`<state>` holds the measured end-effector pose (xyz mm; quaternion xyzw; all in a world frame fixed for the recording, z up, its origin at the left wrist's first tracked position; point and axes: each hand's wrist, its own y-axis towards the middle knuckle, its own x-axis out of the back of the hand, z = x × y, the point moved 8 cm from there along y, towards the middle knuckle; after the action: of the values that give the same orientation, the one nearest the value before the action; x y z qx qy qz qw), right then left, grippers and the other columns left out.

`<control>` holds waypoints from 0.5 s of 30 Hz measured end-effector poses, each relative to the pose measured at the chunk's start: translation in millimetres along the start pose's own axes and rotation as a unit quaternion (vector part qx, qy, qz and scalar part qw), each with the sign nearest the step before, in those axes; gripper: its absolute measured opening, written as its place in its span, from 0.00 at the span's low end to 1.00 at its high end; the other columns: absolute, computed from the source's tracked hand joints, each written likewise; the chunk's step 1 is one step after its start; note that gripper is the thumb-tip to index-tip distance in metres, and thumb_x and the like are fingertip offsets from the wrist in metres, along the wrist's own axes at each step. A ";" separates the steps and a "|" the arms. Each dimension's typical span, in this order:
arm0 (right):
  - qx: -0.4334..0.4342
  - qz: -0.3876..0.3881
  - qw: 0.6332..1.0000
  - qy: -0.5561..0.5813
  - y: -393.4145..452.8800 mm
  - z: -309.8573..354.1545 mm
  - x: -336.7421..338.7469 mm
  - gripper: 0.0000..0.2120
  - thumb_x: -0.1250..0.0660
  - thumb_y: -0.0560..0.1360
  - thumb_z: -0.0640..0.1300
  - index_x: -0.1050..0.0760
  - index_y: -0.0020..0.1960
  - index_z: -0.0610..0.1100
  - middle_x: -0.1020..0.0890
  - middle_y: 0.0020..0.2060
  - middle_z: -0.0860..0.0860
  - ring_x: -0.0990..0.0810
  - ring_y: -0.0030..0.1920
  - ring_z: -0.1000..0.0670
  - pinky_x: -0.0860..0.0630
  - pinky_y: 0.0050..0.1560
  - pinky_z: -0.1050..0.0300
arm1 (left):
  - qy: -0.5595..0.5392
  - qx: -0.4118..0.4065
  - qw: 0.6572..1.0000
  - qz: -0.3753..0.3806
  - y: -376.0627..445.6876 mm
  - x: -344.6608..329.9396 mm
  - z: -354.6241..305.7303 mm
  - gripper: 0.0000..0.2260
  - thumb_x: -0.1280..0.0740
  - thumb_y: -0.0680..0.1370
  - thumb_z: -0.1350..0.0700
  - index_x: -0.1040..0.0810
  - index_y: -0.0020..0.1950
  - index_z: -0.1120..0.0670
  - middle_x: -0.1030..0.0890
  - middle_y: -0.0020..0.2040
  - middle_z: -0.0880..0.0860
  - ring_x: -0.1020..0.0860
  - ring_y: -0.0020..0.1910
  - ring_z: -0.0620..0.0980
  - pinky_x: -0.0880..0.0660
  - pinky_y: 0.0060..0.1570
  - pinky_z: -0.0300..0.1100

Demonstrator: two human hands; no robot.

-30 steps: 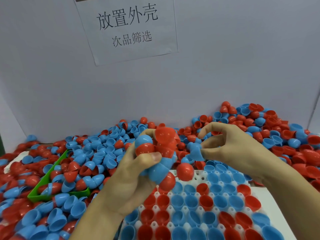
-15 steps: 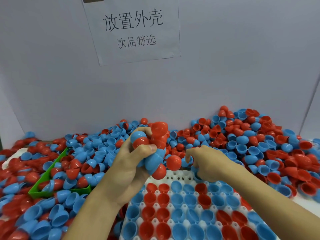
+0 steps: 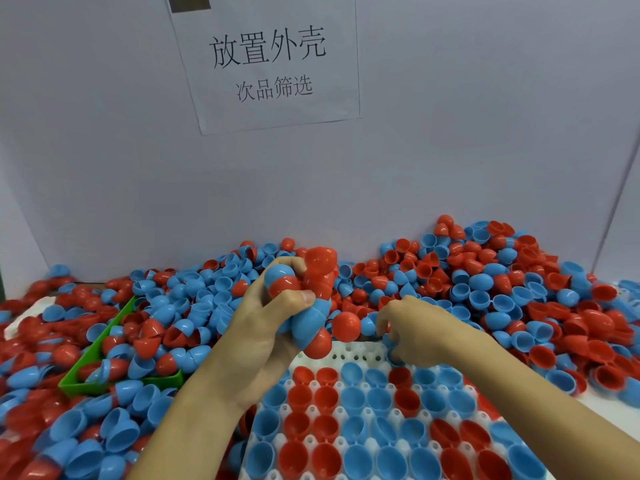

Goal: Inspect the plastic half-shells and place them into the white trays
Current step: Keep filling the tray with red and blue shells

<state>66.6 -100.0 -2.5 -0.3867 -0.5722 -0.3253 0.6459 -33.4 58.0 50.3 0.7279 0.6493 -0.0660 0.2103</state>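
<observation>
My left hand (image 3: 263,327) grips a bunch of nested red and blue half-shells (image 3: 311,289) above the far end of the white tray (image 3: 349,353). My right hand (image 3: 415,327) is lowered at the tray's far right corner, fingers curled downward over a blue half-shell (image 3: 389,341); how it holds the shell is hidden. Most tray sockets hold red or blue shells with the hollow side up. A red shell (image 3: 346,326) lies dome up between the two hands.
Loose red and blue half-shells are heaped all around, highest at the back right (image 3: 502,271). A green bin (image 3: 114,381) with shells stands at left. A grey wall with a paper sign (image 3: 270,64) closes the back.
My right hand has dropped from chest height with a blue shell down to the tray's far right corner. The left hand keeps its bunch, shifted a little left.
</observation>
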 end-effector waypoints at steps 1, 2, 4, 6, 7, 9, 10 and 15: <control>-0.002 0.001 1.000 0.003 -0.3 -0.5 0.2 0.20 0.33 0.73 0.35 0.22 0.63 0.47 0.19 0.50 0.51 0.19 0.49 0.47 0.18 0.49 0.50 | -0.002 -0.001 1.000 0.008 -1.0 -1.8 -1.3 0.23 0.25 0.63 0.55 0.26 0.56 0.51 0.26 0.47 0.55 0.25 0.43 0.51 0.23 0.46 0.47; 0.000 -0.006 1.000 0.007 0.4 -1.6 -0.5 0.19 0.33 0.73 0.35 0.22 0.62 0.47 0.19 0.50 0.50 0.19 0.48 0.47 0.18 0.49 0.49 | 0.001 0.003 1.000 0.006 -0.5 -0.6 -0.1 0.23 0.25 0.63 0.55 0.26 0.56 0.52 0.25 0.46 0.54 0.25 0.42 0.50 0.22 0.44 0.46; -0.002 -0.018 1.000 0.006 0.0 -0.4 -1.7 0.19 0.34 0.72 0.34 0.21 0.60 0.47 0.18 0.50 0.50 0.19 0.48 0.46 0.17 0.48 0.49 | -0.001 0.002 1.000 0.000 -0.2 0.9 0.0 0.24 0.25 0.63 0.56 0.26 0.57 0.52 0.24 0.45 0.53 0.24 0.41 0.49 0.21 0.42 0.45; 0.000 -0.021 1.000 -0.005 -0.7 2.4 -4.6 0.18 0.35 0.72 0.33 0.19 0.58 0.46 0.17 0.49 0.49 0.18 0.47 0.46 0.17 0.46 0.49 | -0.002 0.005 1.000 0.001 -0.5 0.0 -1.4 0.24 0.25 0.63 0.56 0.26 0.57 0.52 0.25 0.46 0.54 0.25 0.42 0.50 0.22 0.44 0.46; 0.000 -0.021 1.000 -0.010 -1.4 3.6 -5.2 0.17 0.35 0.71 0.32 0.19 0.57 0.45 0.17 0.48 0.49 0.18 0.46 0.46 0.17 0.46 0.49 | -0.001 0.005 1.000 0.002 -0.5 0.2 -1.2 0.24 0.25 0.62 0.56 0.26 0.57 0.52 0.26 0.47 0.55 0.26 0.43 0.51 0.22 0.45 0.47; 0.000 -0.025 1.000 -0.008 -1.8 3.6 -5.1 0.17 0.35 0.70 0.33 0.19 0.56 0.45 0.16 0.49 0.48 0.18 0.47 0.45 0.17 0.46 0.48 | 0.002 0.007 1.000 0.002 -0.8 0.7 -0.7 0.24 0.25 0.63 0.55 0.26 0.57 0.51 0.28 0.48 0.56 0.28 0.45 0.54 0.23 0.46 0.48; 0.001 -0.030 1.000 0.002 -2.0 2.1 -3.4 0.17 0.35 0.71 0.34 0.19 0.57 0.45 0.16 0.50 0.48 0.18 0.48 0.46 0.17 0.47 0.48 | 0.001 0.008 1.000 0.003 -1.1 0.6 -0.6 0.24 0.25 0.63 0.55 0.26 0.57 0.51 0.28 0.49 0.55 0.28 0.46 0.54 0.24 0.47 0.49; 0.016 -0.120 0.988 0.095 -18.4 -6.7 36.4 0.16 0.31 0.78 0.44 0.23 0.65 0.52 0.18 0.52 0.57 0.20 0.50 0.56 0.20 0.52 0.58 | -0.003 0.015 1.000 0.005 -1.0 -1.5 0.7 0.23 0.25 0.63 0.56 0.26 0.55 0.51 0.28 0.48 0.55 0.30 0.47 0.56 0.25 0.47 0.49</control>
<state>58.9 -114.1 35.6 -0.2722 -0.5556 -0.4267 0.6597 -34.4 56.5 49.9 0.7337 0.6442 -0.0769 0.2020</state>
